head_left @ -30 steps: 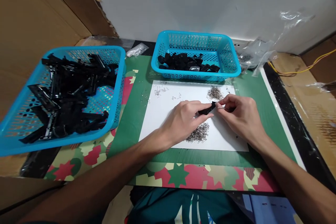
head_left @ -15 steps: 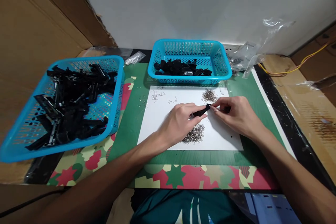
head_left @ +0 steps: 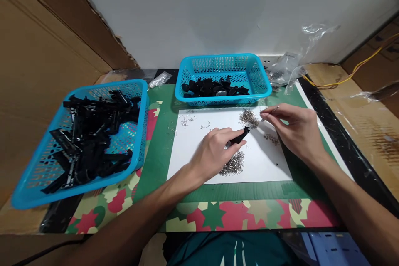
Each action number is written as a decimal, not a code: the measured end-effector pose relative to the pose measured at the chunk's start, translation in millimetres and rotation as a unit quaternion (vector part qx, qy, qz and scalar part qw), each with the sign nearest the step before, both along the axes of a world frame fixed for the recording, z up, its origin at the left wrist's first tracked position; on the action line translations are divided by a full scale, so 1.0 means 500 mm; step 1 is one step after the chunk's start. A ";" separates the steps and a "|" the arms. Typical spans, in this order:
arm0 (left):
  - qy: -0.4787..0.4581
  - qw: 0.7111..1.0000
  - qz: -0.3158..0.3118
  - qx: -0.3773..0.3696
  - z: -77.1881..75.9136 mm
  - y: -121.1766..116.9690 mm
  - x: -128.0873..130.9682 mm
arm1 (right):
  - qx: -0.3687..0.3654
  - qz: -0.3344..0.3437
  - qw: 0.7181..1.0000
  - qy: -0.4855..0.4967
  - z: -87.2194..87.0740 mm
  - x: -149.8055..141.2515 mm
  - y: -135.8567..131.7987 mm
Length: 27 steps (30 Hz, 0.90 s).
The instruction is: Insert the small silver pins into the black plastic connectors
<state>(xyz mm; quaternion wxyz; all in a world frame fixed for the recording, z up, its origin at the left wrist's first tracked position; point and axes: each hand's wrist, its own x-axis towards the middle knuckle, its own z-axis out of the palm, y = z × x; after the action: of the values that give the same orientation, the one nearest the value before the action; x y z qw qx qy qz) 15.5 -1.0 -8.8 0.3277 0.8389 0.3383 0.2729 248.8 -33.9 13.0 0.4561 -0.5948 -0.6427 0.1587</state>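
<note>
My left hand (head_left: 216, 147) is closed around a small, long black plastic part (head_left: 243, 134), gripping it between thumb and fingers above the white sheet of paper (head_left: 193, 149). The part's notched far end sticks out past my fingertips. To its right, my right hand (head_left: 294, 126) pinches a thin metal tool (head_left: 274, 109), whose exact kind I cannot make out. Its fingertips are just right of a pile of tiny brownish metal pieces (head_left: 248, 117). Below my left fingers lies a pile of tiny silvery metal pieces (head_left: 233, 164), partly covered by that hand.
A blue basket (head_left: 141, 133) of long black parts stands at the left. Another blue basket (head_left: 222, 100) with smaller black pieces stands at the back. Loose bits of wire (head_left: 185, 121) dot the paper's far left. Clear plastic bags (head_left: 285, 68) lie at the back right.
My right hand has drawn away from the black part, to the right and slightly farther back, near the brownish pile. My left hand still holds the part. The view has shifted slightly.
</note>
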 end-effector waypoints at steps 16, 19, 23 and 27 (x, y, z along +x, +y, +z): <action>-0.016 0.999 -0.016 -0.023 -0.004 0.003 0.000 | -0.114 0.007 0.982 0.148 -0.019 -0.036 0.002; -0.033 0.997 -0.010 -0.073 0.000 0.006 0.002 | -0.108 -0.003 0.985 0.133 -0.017 -0.039 0.000; -0.061 0.987 0.017 -0.145 0.010 0.009 0.008 | -0.098 -0.016 0.986 0.137 -0.024 -0.044 0.001; -0.058 0.986 0.027 -0.151 0.018 0.011 0.012 | -0.081 -0.002 0.989 0.124 -0.031 -0.047 0.001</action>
<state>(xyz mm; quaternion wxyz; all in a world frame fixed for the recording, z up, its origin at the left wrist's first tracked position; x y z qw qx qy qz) 21.3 4.5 0.5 0.4622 0.7530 0.3785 0.2758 225.4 -33.5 -2.8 0.4825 -0.6067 -0.5653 0.2821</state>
